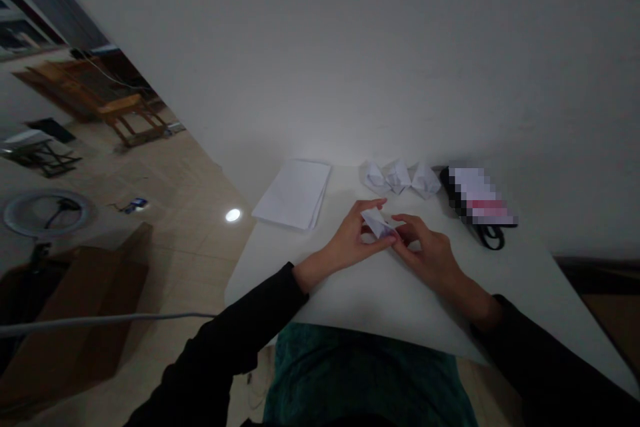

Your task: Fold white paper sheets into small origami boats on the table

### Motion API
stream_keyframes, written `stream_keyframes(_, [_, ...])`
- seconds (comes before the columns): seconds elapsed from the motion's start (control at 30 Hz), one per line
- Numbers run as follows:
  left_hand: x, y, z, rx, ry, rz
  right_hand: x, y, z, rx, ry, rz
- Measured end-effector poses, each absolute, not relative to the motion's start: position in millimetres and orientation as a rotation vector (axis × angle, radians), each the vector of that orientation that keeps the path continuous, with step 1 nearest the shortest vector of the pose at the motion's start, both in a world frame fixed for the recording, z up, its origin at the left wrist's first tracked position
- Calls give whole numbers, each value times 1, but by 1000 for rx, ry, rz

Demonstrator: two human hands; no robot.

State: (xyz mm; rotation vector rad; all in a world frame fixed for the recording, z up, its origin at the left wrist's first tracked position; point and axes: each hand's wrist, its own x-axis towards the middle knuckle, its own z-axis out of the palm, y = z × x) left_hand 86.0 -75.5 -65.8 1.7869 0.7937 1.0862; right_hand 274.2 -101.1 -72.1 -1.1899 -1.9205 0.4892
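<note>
A small piece of folded white paper (379, 223) is held above the white table, between both hands. My left hand (351, 237) grips it from the left, thumb along its lower edge and fingers behind. From the right, my right hand (426, 248) pinches its lower right corner with curled fingers. Beyond the hands, three folded paper pieces (399, 177) stand in a row near the wall. To the left lies a stack of white paper sheets (294, 195). The finer folds of the held piece are too blurred to tell.
A black-edged object with a wrist loop (481, 203), its face pixelated, lies right of the folded pieces on the white table (350, 297). A wall (380, 67) rises behind. On the floor at left are a cardboard box (85, 307), a ring light (47, 212) and a wooden chair (125, 107).
</note>
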Motion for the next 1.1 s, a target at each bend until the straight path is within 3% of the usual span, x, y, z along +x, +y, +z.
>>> stream_keyframes(0.13, [87,-79,-64,2094,732,1037,274,-101,-76,-1249,-1968,306])
stream_keyframes(0.33, [90,-84,-69,2093,665,925,278,-101,-77,-1263,-1972,60])
stream_keyframes(0.77, [85,-75,-53,1578,603,1094,277,-98,-61,-886,-1685,680])
stream_keyframes(1.1, [79,-68,-51,1140,555,858,272,-93,-57,-781,-1563,827])
